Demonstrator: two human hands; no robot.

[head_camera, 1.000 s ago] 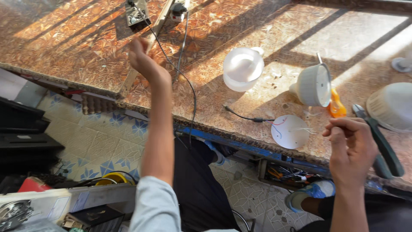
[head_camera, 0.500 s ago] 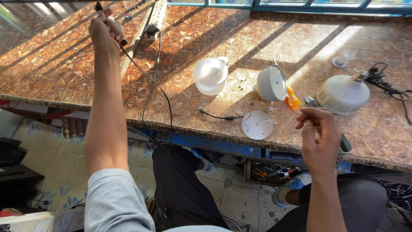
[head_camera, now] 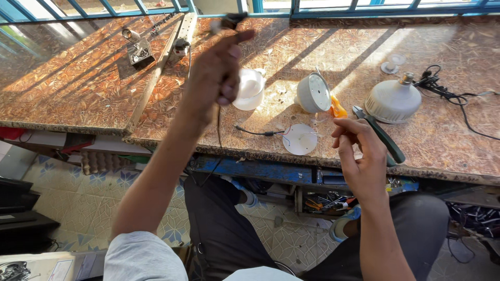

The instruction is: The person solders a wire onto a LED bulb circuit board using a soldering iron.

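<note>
A dark-tipped tool (head_camera: 229,23), blurred and partly hidden by fingers, is being gripped in the left hand (head_camera: 216,78) above the worktop (head_camera: 78,99). Something thin, too small to identify, is being pinched by the right hand (head_camera: 359,151) near green-handled pliers (head_camera: 380,136).

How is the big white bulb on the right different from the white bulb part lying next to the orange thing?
The whole white bulb sits dome-down with its metal screw base pointing up; the open bulb shell lies tipped on its side, showing a flat round face. The whole bulb looks wider, and the open shell touches the orange tool. Both are white and rest on the patterned worktop.
</note>
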